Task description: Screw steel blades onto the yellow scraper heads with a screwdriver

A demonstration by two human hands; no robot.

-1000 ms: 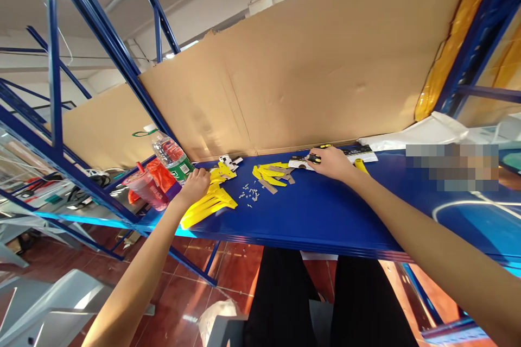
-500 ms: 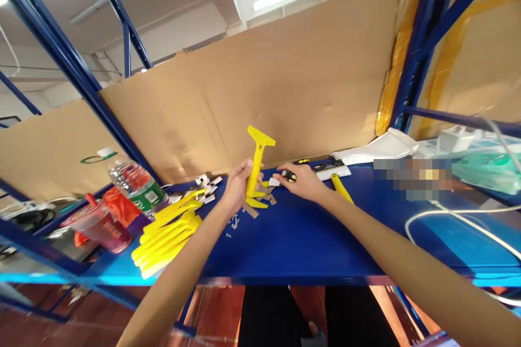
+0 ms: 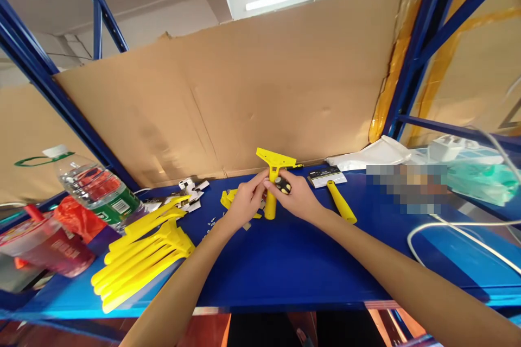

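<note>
My left hand (image 3: 246,203) and right hand (image 3: 300,198) grasp one yellow plastic T-shaped scraper (image 3: 275,162), wide head uppermost. The right also holds one black-and-yellow, round-handled tool (image 3: 284,185).

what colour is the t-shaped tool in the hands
The T-shaped tool is yellow; it shows best in the head view.

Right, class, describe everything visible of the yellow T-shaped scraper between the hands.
The yellow T-shaped scraper looks like smooth plastic: a broad, flared head on a slim, rounded handle. It is held nearly upright, head uppermost, before the cardboard panel. The left hand grips its handle, and the right hand covers part of it. Whether its lower end touches the blue tabletop is unclear.
</note>
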